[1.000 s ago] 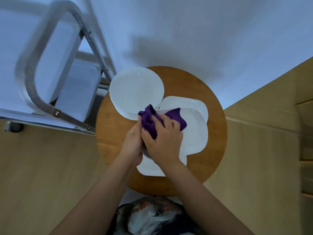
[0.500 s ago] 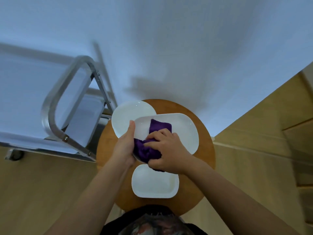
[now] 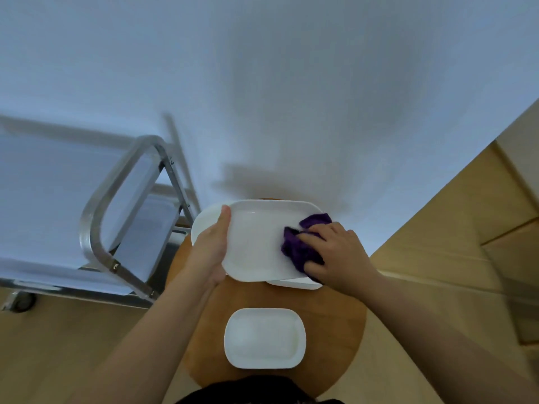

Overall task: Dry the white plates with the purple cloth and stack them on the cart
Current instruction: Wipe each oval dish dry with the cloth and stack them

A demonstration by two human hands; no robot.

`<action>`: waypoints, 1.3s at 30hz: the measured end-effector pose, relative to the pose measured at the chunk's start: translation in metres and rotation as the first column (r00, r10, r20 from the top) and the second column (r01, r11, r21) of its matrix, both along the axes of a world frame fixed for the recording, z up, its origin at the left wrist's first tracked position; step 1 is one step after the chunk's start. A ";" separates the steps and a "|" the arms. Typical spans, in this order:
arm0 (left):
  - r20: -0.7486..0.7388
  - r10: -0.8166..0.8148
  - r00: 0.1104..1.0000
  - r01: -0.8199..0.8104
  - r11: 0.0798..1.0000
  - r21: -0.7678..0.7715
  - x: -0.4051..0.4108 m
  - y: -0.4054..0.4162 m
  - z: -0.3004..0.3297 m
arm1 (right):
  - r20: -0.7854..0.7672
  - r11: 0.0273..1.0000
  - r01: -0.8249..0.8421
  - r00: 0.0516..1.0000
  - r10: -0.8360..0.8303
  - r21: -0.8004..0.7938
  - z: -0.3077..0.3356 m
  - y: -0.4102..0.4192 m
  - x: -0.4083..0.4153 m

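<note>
Held plate (image 3: 256, 243) above far side of tabletop (image 3: 335, 316), left hand (image 3: 211, 252) at its left edge, right hand (image 3: 338, 255) with cloth (image 3: 300, 246) on its right part. Small plate (image 3: 264, 338) near side. Cart (image 3: 116, 217) left of tabletop.

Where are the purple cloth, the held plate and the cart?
purple cloth (image 3: 297, 247): head view, bunched middle.
held plate (image 3: 256, 243): head view, bare centre.
cart (image 3: 96, 225): head view, metal handle.
</note>
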State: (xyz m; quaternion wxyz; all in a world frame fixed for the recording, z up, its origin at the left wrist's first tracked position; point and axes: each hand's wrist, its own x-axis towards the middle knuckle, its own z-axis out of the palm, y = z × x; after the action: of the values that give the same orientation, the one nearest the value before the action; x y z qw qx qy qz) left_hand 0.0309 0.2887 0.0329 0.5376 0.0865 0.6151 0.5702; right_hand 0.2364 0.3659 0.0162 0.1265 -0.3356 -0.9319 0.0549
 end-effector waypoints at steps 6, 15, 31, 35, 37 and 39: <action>-0.059 -0.030 0.998 0.025 0.996 -0.090 0.006 0.002 0.012 | -0.574 0.834 0.214 0.637 -0.514 -0.509 0.044 -0.008 -0.046; 0.009 0.022 1.000 -0.022 1.000 -0.004 0.005 -0.016 0.016 | 0.122 0.950 -0.167 0.971 0.205 -0.264 0.046 -0.017 -0.057; -0.058 0.237 0.970 -0.228 0.964 0.136 0.006 -0.028 0.034 | -0.379 0.870 0.194 0.841 -0.386 -0.453 0.044 0.021 -0.044; 0.015 0.333 0.943 -0.330 0.928 0.172 0.014 -0.025 0.039 | -0.458 0.608 0.142 0.533 -0.712 -0.781 0.037 0.005 -0.046; 0.027 0.361 0.932 -0.360 0.916 0.175 0.019 -0.023 0.041 | -0.440 0.476 0.041 0.321 -0.839 -0.878 0.032 -0.005 -0.049; 0.015 0.388 0.922 -0.386 0.911 0.147 0.027 -0.020 0.039 | -0.396 0.394 -0.041 0.098 -0.913 -0.918 0.031 -0.011 -0.054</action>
State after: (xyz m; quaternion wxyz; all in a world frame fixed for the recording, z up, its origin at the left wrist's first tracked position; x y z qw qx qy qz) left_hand 0.0575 0.2686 0.0718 0.4017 0.0066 0.5804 0.7083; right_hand 0.1822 0.3546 0.0467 0.4863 -0.5594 -0.3544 0.5700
